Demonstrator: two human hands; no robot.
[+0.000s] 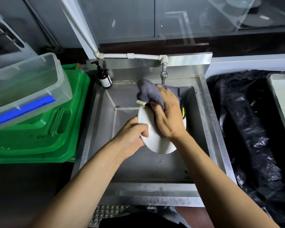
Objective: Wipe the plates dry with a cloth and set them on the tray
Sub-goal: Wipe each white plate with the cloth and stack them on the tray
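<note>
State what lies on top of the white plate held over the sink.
A grey cloth lies on the plate, pressed by the right hand. The plate surface beneath cloth and hand is hidden.

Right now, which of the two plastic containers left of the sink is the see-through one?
The clear bin, with a blue strip on its side; it sits tilted on top of the green crate, which is opaque.

Left hand grips the left rim of a round white ceramic plate, held tilted over the stainless steel sink. Right hand presses a grey terry cloth on the plate's upper part. Brown pump soap bottle at the sink's back left corner, metal tap behind. Clear plastic box on green crates left; black plastic sheet and grey metal tray right.
</note>
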